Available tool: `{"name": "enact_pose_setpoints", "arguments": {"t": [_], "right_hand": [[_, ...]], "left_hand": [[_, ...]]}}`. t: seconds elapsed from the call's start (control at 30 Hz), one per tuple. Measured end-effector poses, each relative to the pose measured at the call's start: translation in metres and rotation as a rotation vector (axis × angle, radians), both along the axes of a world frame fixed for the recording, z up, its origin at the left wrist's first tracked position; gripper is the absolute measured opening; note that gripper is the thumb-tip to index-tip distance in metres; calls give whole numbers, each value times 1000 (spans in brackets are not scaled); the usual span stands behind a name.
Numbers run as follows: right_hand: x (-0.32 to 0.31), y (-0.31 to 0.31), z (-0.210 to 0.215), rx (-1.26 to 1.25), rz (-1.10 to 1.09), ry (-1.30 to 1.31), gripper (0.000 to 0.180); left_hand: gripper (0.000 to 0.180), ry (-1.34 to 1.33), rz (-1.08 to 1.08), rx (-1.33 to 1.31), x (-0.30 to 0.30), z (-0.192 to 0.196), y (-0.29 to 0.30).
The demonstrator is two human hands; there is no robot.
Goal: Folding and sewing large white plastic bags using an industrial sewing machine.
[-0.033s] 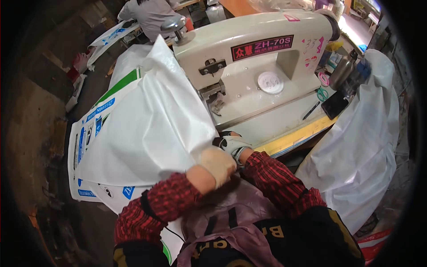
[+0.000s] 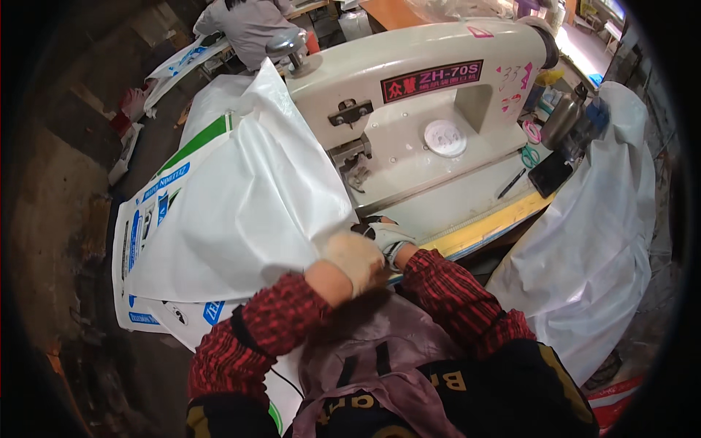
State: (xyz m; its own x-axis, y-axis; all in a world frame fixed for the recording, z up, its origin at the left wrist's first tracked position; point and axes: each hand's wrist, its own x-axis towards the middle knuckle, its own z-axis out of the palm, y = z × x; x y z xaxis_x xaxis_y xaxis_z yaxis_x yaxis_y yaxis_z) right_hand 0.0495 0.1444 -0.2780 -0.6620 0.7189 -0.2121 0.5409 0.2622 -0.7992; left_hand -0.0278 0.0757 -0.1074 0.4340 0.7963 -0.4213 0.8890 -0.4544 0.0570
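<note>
The pale bench (image 2: 456,196) shows a yellow strip (image 2: 504,220) along its front, and there sits the big cream sewing machine (image 2: 416,57)! Over right, a dark pen (image 2: 511,183) beside a black phone (image 2: 550,174), teal scissors (image 2: 530,155) just behind, a metal bottle (image 2: 564,122) standing further back.

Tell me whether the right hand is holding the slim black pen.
No, the slim black pen lies on the pale tabletop, apart from the white-gloved right hand near the white plastic sack.
</note>
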Motion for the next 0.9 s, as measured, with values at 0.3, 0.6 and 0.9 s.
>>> {"name": "enact_pose_setpoints", "arguments": {"t": [0.3, 0.6, 0.9], "right_hand": [[8, -25, 70, -891, -439, 540, 23], [9, -34, 81, -491, -342, 508, 27], [-44, -88, 286, 832, 285, 608, 64]], "left_hand": [[16, 333, 186, 199, -85, 22, 76], [13, -120, 47, 798, -147, 153, -54], [24, -202, 45, 1170, -140, 207, -185]]}}
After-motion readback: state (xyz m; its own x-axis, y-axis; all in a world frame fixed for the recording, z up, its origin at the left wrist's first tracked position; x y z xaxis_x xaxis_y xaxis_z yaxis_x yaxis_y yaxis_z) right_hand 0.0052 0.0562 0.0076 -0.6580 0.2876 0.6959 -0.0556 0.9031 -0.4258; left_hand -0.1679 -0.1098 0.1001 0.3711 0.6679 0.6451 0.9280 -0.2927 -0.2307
